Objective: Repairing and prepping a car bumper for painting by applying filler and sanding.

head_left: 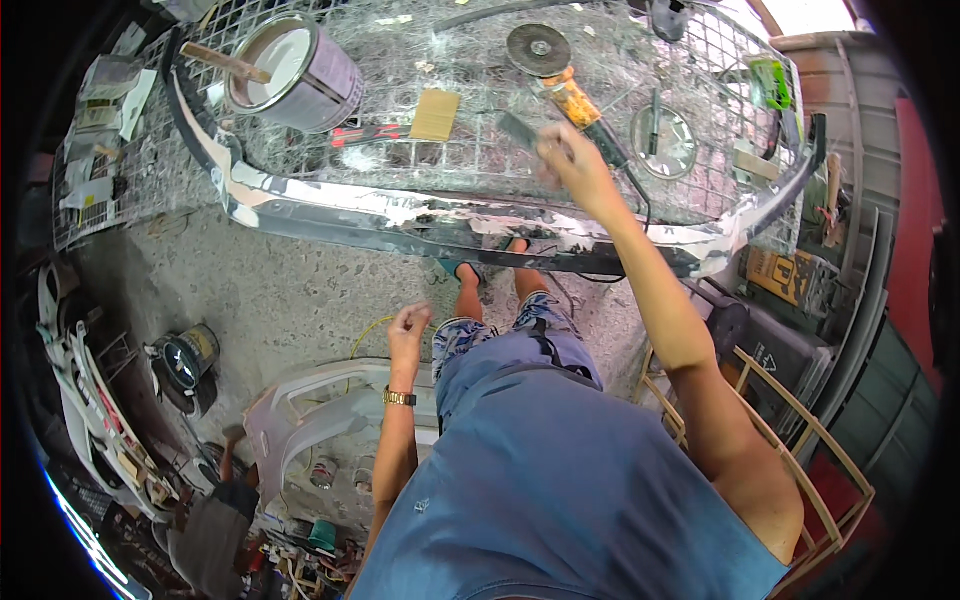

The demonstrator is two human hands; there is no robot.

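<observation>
Over the mesh bench (pixel 450 160), right hand (pixel 565 160) fingers clamp a scraper blade (pixel 517 130); left hand (pixel 408 328) fingers curled together, empty.

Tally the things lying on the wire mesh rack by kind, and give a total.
Paint can with stir stick: 1
Angle grinder: 1
Tan sanding block: 1
Red-handled pliers: 1
Round glass lens: 1
Green tool: 1
Putty scraper, held in the right hand: 1
Total: 7

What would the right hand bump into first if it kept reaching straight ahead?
Probably the angle grinder lying on the mesh rack just beyond the right hand, which holds a flat scraper-like tool; depth is hard to judge.
</observation>
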